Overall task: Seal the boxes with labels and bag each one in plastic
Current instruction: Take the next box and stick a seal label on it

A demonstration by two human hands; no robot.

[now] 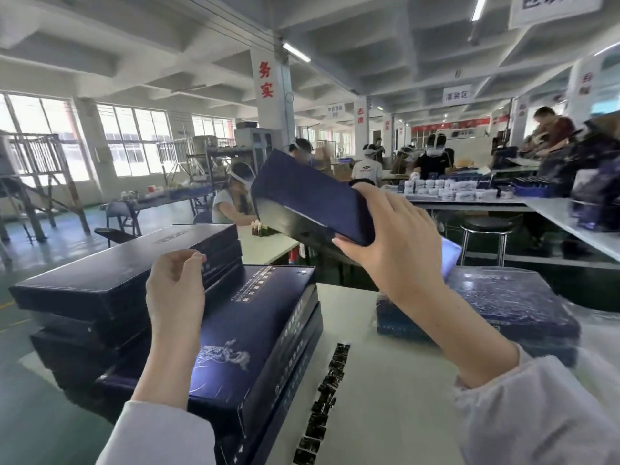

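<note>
Above the table's far edge: right hand grips one end of closed dark-blue box, tilted, lifted clear of the table.
Box lid on, contents not visible. Left hand raised near left stacks, fingers curled toward thumb; can't tell if it pinches anything. Two stacks of same boxes along table's left edge: plain-lid stack at far left, dragon-print stack just beside it, all closed. Bagged boxes in clear plastic at right edge, partly hidden by right forearm. Strip of black labels runs from near edge toward middle, print unreadable. White text on dragon-print lid too small to read. Pillar has red "务实". Hanging sign at top right is cut off, reads "包装".
</note>
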